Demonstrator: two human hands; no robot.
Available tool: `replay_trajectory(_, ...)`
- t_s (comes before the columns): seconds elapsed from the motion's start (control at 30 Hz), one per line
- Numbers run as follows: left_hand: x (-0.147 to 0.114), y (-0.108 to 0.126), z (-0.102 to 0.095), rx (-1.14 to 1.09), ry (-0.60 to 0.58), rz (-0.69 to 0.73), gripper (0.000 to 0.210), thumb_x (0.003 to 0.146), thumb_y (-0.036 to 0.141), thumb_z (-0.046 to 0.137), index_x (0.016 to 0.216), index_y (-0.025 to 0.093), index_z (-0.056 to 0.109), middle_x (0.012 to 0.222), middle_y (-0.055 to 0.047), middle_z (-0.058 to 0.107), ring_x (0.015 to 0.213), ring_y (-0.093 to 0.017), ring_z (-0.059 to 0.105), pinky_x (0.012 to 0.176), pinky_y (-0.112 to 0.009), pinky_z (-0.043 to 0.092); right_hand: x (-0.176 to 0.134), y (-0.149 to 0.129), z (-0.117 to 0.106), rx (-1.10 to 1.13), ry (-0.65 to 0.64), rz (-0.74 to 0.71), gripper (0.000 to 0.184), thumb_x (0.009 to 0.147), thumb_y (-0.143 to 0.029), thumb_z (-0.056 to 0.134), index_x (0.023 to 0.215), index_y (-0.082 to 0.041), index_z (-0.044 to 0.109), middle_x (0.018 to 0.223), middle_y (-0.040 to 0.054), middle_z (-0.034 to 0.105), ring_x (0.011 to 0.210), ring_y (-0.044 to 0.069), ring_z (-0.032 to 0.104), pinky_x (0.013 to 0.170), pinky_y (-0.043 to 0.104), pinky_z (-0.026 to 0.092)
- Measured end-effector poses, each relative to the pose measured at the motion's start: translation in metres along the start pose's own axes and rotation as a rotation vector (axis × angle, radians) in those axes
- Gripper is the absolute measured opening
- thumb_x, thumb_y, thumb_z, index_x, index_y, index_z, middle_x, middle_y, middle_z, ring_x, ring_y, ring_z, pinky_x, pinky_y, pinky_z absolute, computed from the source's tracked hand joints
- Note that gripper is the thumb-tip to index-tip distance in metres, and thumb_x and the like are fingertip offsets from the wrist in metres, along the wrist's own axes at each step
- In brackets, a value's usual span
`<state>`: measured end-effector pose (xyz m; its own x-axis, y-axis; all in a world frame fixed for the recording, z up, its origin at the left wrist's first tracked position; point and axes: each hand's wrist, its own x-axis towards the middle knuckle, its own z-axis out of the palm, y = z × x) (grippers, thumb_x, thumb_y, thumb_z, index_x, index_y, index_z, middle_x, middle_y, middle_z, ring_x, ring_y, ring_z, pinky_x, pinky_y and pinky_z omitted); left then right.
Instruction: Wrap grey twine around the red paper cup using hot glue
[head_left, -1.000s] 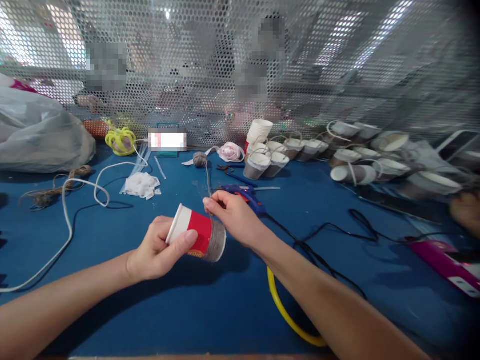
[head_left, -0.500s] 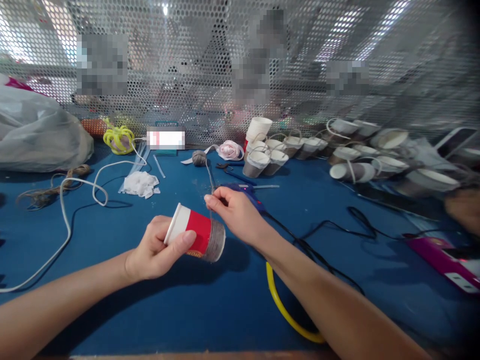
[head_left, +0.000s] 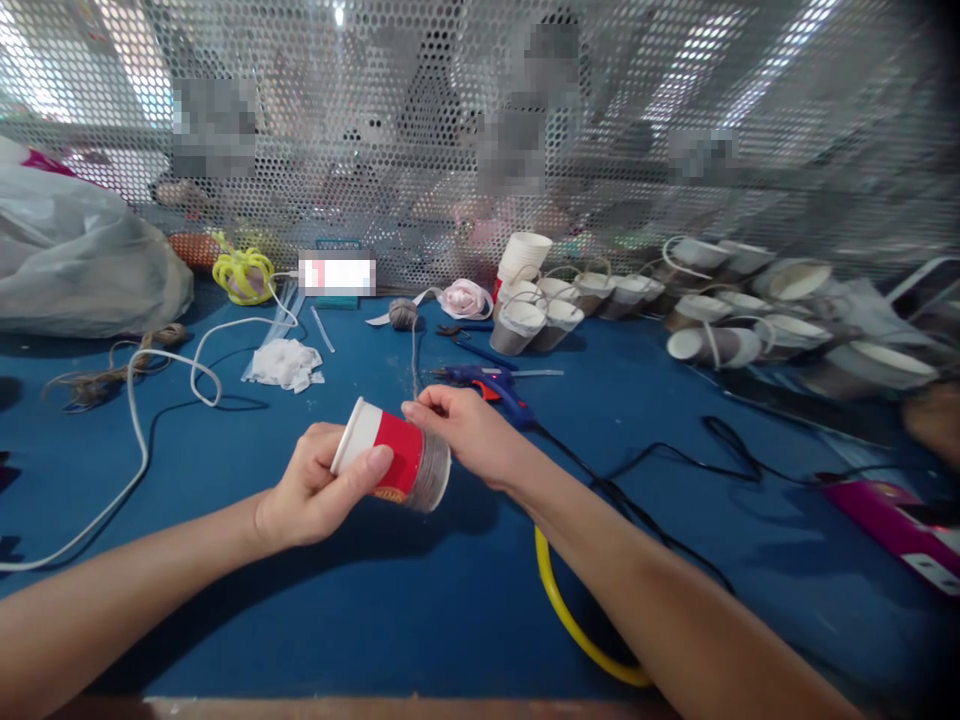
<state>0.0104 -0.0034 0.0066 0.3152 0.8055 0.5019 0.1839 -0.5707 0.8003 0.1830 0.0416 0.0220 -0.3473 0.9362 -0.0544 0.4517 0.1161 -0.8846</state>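
Note:
My left hand (head_left: pixel 319 485) is wrapped around a red and white paper cup (head_left: pixel 401 452), which lies tilted on its side in the air with its rim to the left. Grey yarn (head_left: pixel 432 470) is wound in tight rows about the cup's base end. Beside that end, my right hand (head_left: pixel 457 425) pinches the yarn strand between thumb and finger. From there the strand runs back to a small grey yarn ball (head_left: pixel 403 314). A blue glue gun (head_left: pixel 495 382) lies just behind my right hand.
Several yarn-covered cups with handles (head_left: pixel 517 325) stand at the back right, near a stack of white cups (head_left: pixel 525 255). Black cords lead to a purple power strip (head_left: pixel 889 525). A white cable (head_left: pixel 135 420), a yellow ring (head_left: pixel 570 620) and a plastic bag (head_left: pixel 82 260) lie around. Another person's hand (head_left: pixel 934 415) shows at right.
My right hand has come down closer to the cup's wound end, with the yarn still pinched. The cup stays in my left hand, and the whole view has shifted slightly.

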Motion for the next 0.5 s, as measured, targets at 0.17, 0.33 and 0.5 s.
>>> replay_trajectory(0.17,0.009,0.002,0.006,-0.431,0.228,-0.318,0.029,0.076,0.038,0.055,0.062,0.013,0.060,0.052,0.001,0.053,0.046,-0.008,0.043,0.047,-0.020,0.038,0.007,0.005,0.000,0.018,0.034,0.048,0.031,0.077,-0.041,0.051,0.056,-0.018,0.049,0.043,-0.0044,0.045,0.035,0.007,0.040,0.034,0.020,0.028)
replay_trajectory(0.33,0.032,0.004,0.004,-0.674,0.502,-0.584,0.023,0.066,0.034,0.065,0.060,0.013,0.057,0.053,0.002,0.056,0.047,-0.007,0.049,0.046,-0.016,0.040,0.008,0.000,-0.007,0.043,0.182,-0.025,0.036,0.082,-0.047,0.040,0.068,-0.018,0.054,0.046,-0.0023,0.051,0.037,0.009,0.045,0.038,0.022,0.036)
replay_trajectory(0.5,0.031,-0.006,0.003,-0.596,0.488,-0.624,0.027,0.067,0.037,0.063,0.061,0.012,0.055,0.051,0.003,0.054,0.045,-0.006,0.047,0.046,-0.017,0.040,-0.002,-0.009,-0.002,0.082,0.149,-0.158,0.035,0.077,-0.050,0.048,0.067,-0.017,0.052,0.057,-0.0015,0.052,0.051,0.010,0.048,0.049,0.023,0.038)
